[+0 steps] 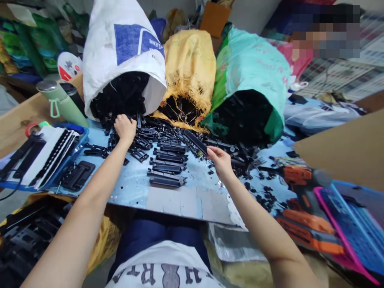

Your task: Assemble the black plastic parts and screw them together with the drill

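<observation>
My right hand (220, 161) pinches one end of a long, flat black plastic bar (195, 142) above the pile of parts. My left hand (125, 127) is at the mouth of the white sack (99, 84), its fingers curled down into small black parts; what they hold, if anything, is hidden. Between the hands lie loose black plastic clips (144, 138). Several assembled black pieces (168, 166) lie in a column on the blue tabletop (126, 188), in front of my body.
A yellow sack (190, 56) and a green sack (255, 60) spill black parts. An orange cordless drill (300, 176) lies right, near a blue tray (354, 216). At left stand a green bottle (67, 104) and a blue basket (79, 140). A person (327, 36) is beyond.
</observation>
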Tool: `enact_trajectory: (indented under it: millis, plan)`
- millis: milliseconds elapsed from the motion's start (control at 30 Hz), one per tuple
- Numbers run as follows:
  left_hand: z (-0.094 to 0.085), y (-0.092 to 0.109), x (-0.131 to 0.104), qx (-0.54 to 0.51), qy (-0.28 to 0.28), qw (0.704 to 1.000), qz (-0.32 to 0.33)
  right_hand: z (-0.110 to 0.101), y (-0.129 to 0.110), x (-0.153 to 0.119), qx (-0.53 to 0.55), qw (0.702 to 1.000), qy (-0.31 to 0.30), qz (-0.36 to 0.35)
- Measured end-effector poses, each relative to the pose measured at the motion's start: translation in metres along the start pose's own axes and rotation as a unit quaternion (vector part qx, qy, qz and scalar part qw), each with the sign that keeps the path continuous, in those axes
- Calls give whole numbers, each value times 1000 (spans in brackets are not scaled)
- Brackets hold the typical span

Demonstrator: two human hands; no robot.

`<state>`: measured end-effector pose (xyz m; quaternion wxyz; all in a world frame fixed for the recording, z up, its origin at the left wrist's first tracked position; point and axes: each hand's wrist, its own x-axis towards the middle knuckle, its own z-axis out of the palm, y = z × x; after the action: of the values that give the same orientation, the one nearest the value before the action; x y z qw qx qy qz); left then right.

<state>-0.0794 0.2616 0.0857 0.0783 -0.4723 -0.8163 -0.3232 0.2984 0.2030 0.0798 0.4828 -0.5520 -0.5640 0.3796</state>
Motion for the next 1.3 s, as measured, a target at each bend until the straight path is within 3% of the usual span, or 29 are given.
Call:
enact_trajectory:
  millis: [67, 133, 233, 300, 400, 467, 533, 633, 733, 833, 933, 1033, 1133, 1233, 1300]
  plan:
    - [-18, -9, -18, -97, 81, 992, 25, -31, 21, -43, 0, 999, -28, 32]
    - [-38, -14, -44, -185, 148, 970, 53, -60, 36, -80, -56, 996, -69, 21]
    - [-67, -13, -96, -243, 191, 945, 107, -89, 45, -116, -213, 963, -160, -40]
    - [-85, -7, -134, -242, 161, 936, 198, -89, 44, -128, -300, 928, -200, -98]
    - [-114, 9, -183, -204, 73, 906, 364, -67, 39, -135, -377, 882, -218, -182]
    - [-133, 21, -210, -144, 6, 900, 410, -48, 38, -137, -415, 858, -218, -211]
    - [-145, 34, -235, -57, -72, 909, 408, -32, 39, -138, -436, 848, -205, -221]
    - [-140, 51, -272, 33, -175, 898, 403, -18, 44, -141, -453, 847, -174, -215]
    - [-114, 57, -296, 40, -232, 867, 439, -16, 48, -142, -462, 847, -157, -209]
    - [-89, 48, -296, 19, -264, 820, 508, -20, 49, -141, -450, 852, -160, -213]
    - [-80, 31, -284, -26, -269, 782, 562, -23, 43, -142, -410, 873, -157, -210]
    - [-85, 25, -277, -104, -280, 800, 519, -16, 30, -148, -269, 934, -143, -189]
    - [-94, 39, -279, -209, -293, 850, 385, 0, 13, -160, -56, 983, -152, -82]
    - [-103, 58, -280, -305, -305, 864, 259, 14, 1, -168, 78, 983, -160, 47]
    - [-109, 66, -279, -345, -301, 861, 220, 15, -2, -168, 94, 981, -160, 60]
